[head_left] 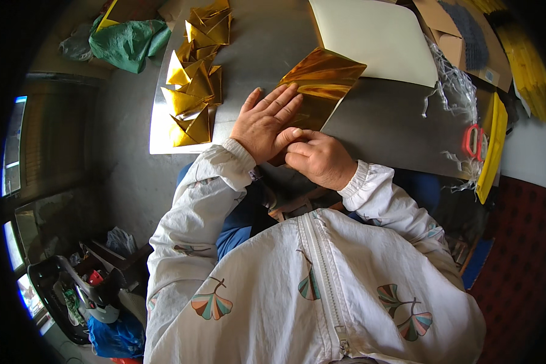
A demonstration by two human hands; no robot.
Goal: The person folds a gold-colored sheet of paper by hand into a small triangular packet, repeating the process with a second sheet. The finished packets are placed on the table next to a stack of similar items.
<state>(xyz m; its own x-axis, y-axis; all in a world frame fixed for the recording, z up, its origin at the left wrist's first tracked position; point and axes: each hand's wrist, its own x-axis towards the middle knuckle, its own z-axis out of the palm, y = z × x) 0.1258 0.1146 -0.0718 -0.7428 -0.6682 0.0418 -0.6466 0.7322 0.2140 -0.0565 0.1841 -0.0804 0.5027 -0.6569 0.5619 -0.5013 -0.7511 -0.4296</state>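
Observation:
A sheet of shiny gold foil paper [327, 91] lies on the dark tabletop, its near part covered by both hands. My left hand [264, 124] is spread flat on its left side, fingers stretched forward. Close against the left thumb, my right hand [322, 159] is closed, with fingers curled at the near edge of the gold sheet. What its fingertips pinch is mostly hidden, but it appears to be the paper's near corner. To the left stands a row of folded gold foil pieces [191, 97], overlapping one another with pointed corners up.
A pale sheet [376, 36] covers the table's [394, 115] far right. Red-handled scissors [473, 142], clear plastic strands [455, 79] and a yellow strip [494, 148] are at the right edge. Cardboard [442, 24] stands beyond. A green bag [130, 42] is at far left.

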